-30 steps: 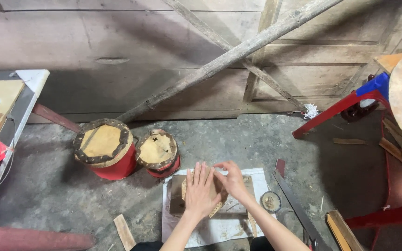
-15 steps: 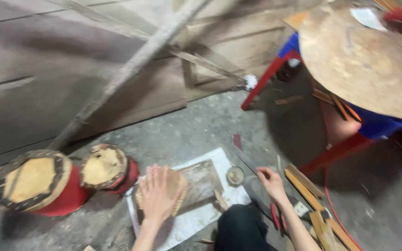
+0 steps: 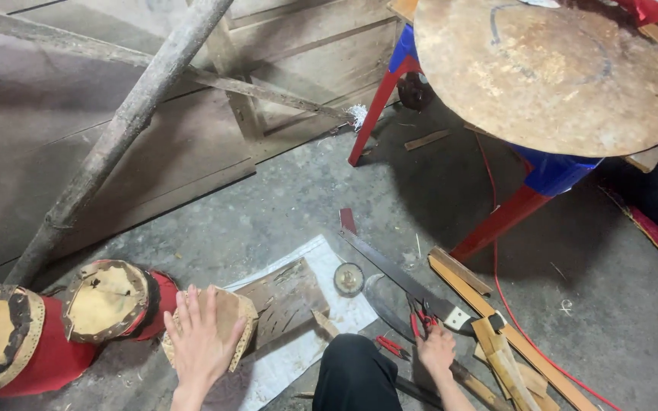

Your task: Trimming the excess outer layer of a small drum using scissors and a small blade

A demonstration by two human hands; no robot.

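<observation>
My left hand (image 3: 201,339) lies flat, fingers spread, on a round tan leather piece (image 3: 222,320) with a punched edge. That piece rests on a scarred wooden board (image 3: 287,301) over a white sheet (image 3: 310,262). My right hand (image 3: 436,352) reaches down to the right, its fingers at red-handled pliers (image 3: 420,320) on the concrete floor. Whether it grips them I cannot tell. A long blade (image 3: 401,278) with a taped handle lies just beyond. My dark-clothed knee (image 3: 353,373) sits between the hands.
Two small red drums (image 3: 108,301) (image 3: 5,342) with hide heads stand at the left. A small round tin (image 3: 349,278) sits by the board. Wood strips (image 3: 496,342) and a red cord (image 3: 531,335) lie right. A stool holds a large hide disc (image 3: 550,68). A pole (image 3: 123,129) leans on the wooden wall.
The view swung to the right. My right hand left the leather piece and went down to the tools at the right. My left hand stays flat on the leather.
</observation>
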